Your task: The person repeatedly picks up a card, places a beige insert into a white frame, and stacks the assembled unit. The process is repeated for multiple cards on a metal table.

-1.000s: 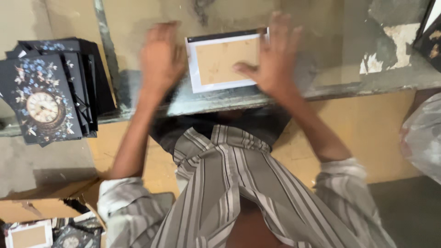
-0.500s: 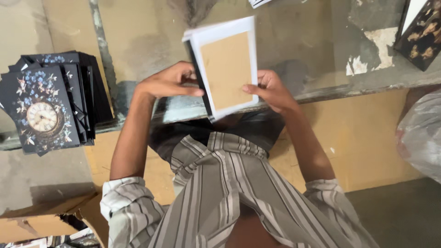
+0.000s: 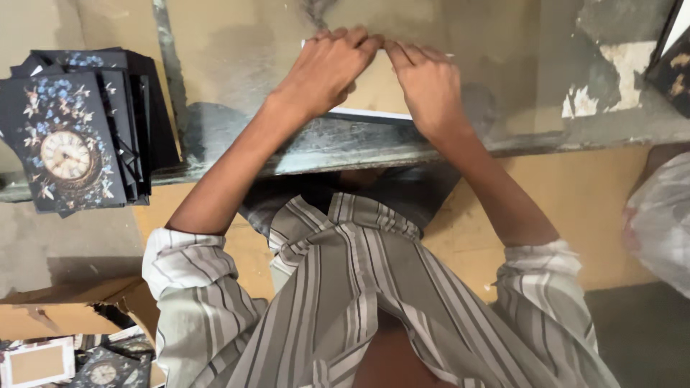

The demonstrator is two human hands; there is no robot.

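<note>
- Board panel (image 3: 374, 97): in the head view, the only view, this flat tan panel with a white edge lies on the worn grey table top (image 3: 237, 57) at about 12 o'clock from the person's chest, near the table's front lip.
- Its long axis looks to run left to right, along the table edge; most of it is covered, so the full outline cannot be told.
- The left hand (image 3: 327, 68) lies on the panel's left part, palm down, fingers together and pointing toward 1 o'clock.
- The right hand (image 3: 428, 82) lies on the right part, fingers together and pointing toward 11 o'clock.
- The two sets of fingertips nearly meet at the panel's far edge, at 12 o'clock, so both hands press flat on it rather than clamp around it. Neither is nearer: both touch it.
- Look of the panel: a plain cardboard-brown face shows between the wrists, and a thin white strip runs along its near edge and at the far corners. It lies flat, not tilted.
- At 9 o'clock, well apart from the hands, stands a stack of dark floral clock faces (image 3: 68, 144), the front one with a pale dial.
- At 7 o'clock, low down, a cardboard box (image 3: 50, 323) holds more such pieces.
- At 3 o'clock a clear plastic bag (image 3: 658, 230) shows at the frame's edge.
- The striped shirt (image 3: 359, 302) fills the bottom of the frame.
</note>
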